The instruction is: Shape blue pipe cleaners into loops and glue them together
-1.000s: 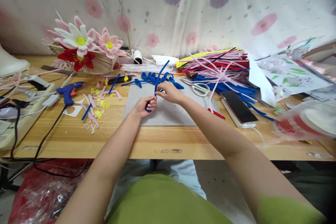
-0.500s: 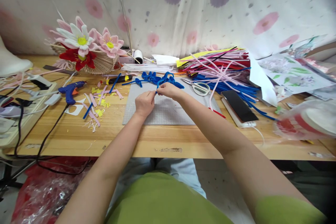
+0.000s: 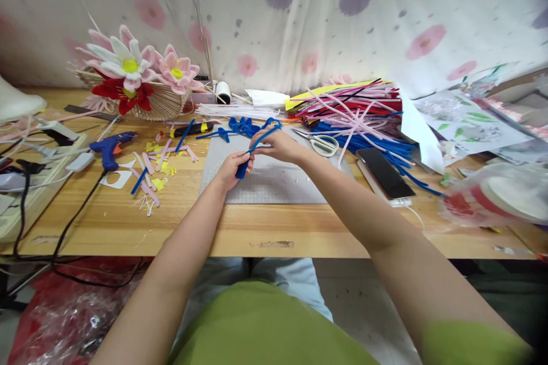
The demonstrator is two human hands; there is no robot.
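Observation:
Both hands work over a grey cutting mat point(image 3: 274, 185) on a wooden table. My left hand point(image 3: 233, 168) pinches the lower end of a blue pipe cleaner point(image 3: 257, 145). My right hand point(image 3: 276, 145) grips the same pipe cleaner higher up, where it bends into a loop. Just behind the hands lie several bent blue pipe cleaner pieces point(image 3: 237, 127) at the mat's far edge.
A heap of coloured pipe cleaners point(image 3: 355, 111) lies at the back right, with scissors point(image 3: 323, 144) and a phone point(image 3: 381, 166) beside it. On the left are a blue glue gun point(image 3: 112, 146), pink and yellow scraps point(image 3: 154, 162), cables and a basket of flowers point(image 3: 137, 77).
The straight upright end of the blue pipe cleaner has been bent over into a loop. My left hand moved up to the right hand and then back down along the stem.

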